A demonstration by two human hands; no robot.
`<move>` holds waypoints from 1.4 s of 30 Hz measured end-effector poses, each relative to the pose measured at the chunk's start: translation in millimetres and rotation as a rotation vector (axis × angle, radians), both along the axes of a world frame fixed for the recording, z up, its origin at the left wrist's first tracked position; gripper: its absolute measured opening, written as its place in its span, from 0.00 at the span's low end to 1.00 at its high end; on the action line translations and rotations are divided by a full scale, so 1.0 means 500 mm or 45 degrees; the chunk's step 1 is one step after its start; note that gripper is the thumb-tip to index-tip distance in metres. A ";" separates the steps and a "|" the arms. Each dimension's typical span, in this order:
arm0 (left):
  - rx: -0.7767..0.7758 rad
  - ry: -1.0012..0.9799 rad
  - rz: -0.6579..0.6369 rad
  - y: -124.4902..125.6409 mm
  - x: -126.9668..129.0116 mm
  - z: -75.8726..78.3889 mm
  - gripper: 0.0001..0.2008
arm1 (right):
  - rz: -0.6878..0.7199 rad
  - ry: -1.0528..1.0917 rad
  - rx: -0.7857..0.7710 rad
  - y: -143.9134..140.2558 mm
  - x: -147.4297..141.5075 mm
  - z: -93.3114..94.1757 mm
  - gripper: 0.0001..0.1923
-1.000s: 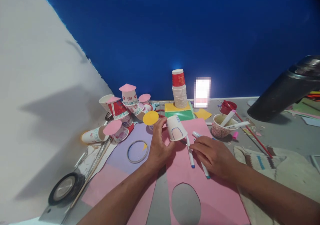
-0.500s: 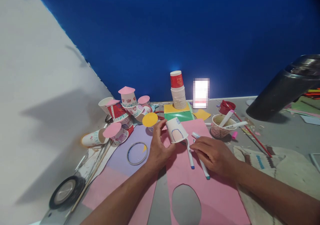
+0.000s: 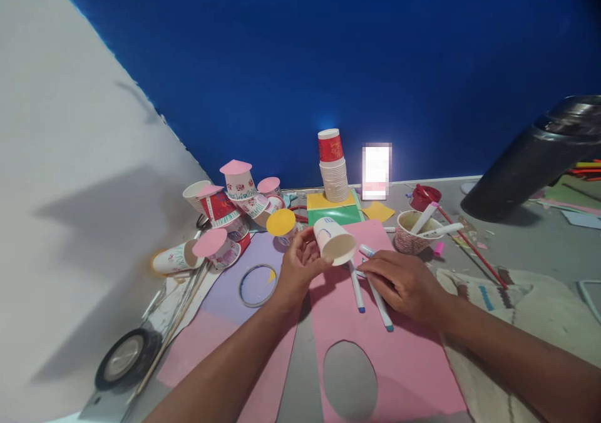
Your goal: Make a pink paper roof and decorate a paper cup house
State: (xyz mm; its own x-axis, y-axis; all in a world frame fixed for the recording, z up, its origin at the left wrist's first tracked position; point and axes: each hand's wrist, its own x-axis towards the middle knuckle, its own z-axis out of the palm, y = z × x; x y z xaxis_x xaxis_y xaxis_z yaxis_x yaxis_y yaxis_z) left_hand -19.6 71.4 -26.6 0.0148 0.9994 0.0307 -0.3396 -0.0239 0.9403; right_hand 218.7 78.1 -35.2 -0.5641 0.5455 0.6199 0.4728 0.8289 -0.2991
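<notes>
My left hand (image 3: 303,266) grips a white paper cup (image 3: 325,235) from its left side. The cup is tilted, its open mouth facing me and to the right, with blue lines drawn on its wall. My right hand (image 3: 401,285) is close by on the right, fingers pinched together on a white marker (image 3: 380,304) with a teal end; the fingers partly hide the grip. A second white marker (image 3: 357,291) with a blue end lies between the hands on pink paper (image 3: 404,373), which has a round hole cut in it.
Decorated paper cups (image 3: 216,248) with paper tops stand at the left. Behind are a cup stack (image 3: 334,182) and a bright blurred rectangle (image 3: 375,169). At the right are a cup of markers (image 3: 409,240), a dark bottle (image 3: 516,166) and a cloth (image 3: 530,329). Black tape (image 3: 119,360) lies front left.
My left hand has turned the cup so its mouth faces me more and the drawn arch has rolled mostly out of sight. My right hand has barely moved.
</notes>
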 end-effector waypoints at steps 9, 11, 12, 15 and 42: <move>-0.029 -0.015 -0.036 -0.001 -0.006 -0.003 0.38 | -0.019 0.046 -0.013 0.003 0.001 -0.002 0.09; -0.013 0.004 -0.045 -0.003 -0.005 0.001 0.38 | -0.045 0.085 -0.043 0.004 0.001 -0.002 0.08; 0.004 0.023 -0.044 -0.004 -0.005 0.003 0.37 | -0.062 0.105 -0.058 0.004 0.001 -0.001 0.09; 0.053 0.109 -0.039 -0.008 -0.002 0.012 0.36 | -0.103 0.152 -0.091 0.005 0.002 0.003 0.09; 0.146 0.193 -0.324 -0.003 -0.006 0.000 0.38 | -0.159 -0.071 0.176 0.002 0.010 0.022 0.13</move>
